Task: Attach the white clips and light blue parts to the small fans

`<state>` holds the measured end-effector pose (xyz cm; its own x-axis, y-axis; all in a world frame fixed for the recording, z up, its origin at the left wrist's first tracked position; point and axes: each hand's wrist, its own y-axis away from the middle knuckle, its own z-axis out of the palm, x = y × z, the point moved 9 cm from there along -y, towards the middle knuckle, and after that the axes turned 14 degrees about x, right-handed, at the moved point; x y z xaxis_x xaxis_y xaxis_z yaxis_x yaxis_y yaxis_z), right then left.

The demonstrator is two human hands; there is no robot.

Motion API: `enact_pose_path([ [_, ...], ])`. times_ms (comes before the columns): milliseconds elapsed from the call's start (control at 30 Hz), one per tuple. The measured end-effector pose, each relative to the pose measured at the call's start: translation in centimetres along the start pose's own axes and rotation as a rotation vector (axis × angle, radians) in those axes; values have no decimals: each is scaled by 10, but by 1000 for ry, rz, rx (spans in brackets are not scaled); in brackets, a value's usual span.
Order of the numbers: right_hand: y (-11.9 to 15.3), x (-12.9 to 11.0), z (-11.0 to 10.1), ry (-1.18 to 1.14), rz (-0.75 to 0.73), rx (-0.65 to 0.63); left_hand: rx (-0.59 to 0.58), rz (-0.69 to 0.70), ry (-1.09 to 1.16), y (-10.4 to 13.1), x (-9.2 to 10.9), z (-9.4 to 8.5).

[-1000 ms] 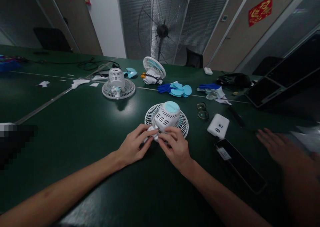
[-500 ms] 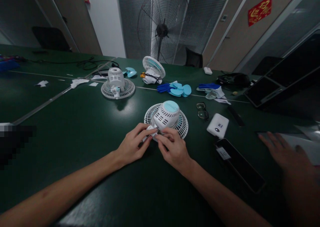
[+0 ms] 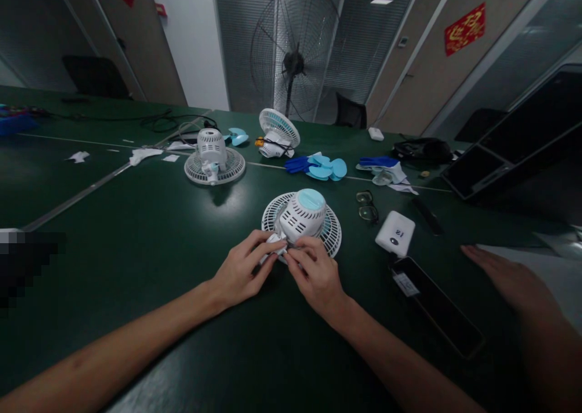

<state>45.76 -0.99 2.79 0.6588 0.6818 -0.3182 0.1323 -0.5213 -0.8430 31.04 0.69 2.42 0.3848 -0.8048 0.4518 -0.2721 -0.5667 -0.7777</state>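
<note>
A small white fan [image 3: 302,218] lies grille-down on the dark green table, its motor housing with a light-blue cap facing up. My left hand [image 3: 243,268] pinches a white plastic piece [image 3: 275,239] at the near side of the housing. Close against it, my right hand [image 3: 316,273] has thumb and fingertips pressed together at the same spot. What sits between the right fingertips is too small and covered to make out. Both forearms reach in from the bottom of the view.
A second fan [image 3: 213,158] lies grille-down at back left; a third fan [image 3: 278,133] stands behind. Blue fan blades [image 3: 325,167], gloves [image 3: 382,169], glasses [image 3: 367,205], a white power bank [image 3: 395,233] and a phone [image 3: 436,304] lie around. Another person's hand [image 3: 513,276] rests at right.
My hands stay at the same place on the fan, with only slight finger shifts. The view has tilted a little. The other person's hand at the right has turned and its fingers have drawn together.
</note>
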Motion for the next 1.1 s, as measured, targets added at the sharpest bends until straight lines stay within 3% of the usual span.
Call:
enact_pose_path([
  [233,4,-2,1,13,-99,-21,10,-52,17,-1,-5,-1],
  [433,5,5,-2,58,-63,27,33,-62,23,-3,-5,-3],
  [633,3,-6,-4,41,-157,23,32,-82,45,-4,-6,-3],
  [1100,2,3,-4,-12,-1,44,27,-75,28,-1,-7,-3],
])
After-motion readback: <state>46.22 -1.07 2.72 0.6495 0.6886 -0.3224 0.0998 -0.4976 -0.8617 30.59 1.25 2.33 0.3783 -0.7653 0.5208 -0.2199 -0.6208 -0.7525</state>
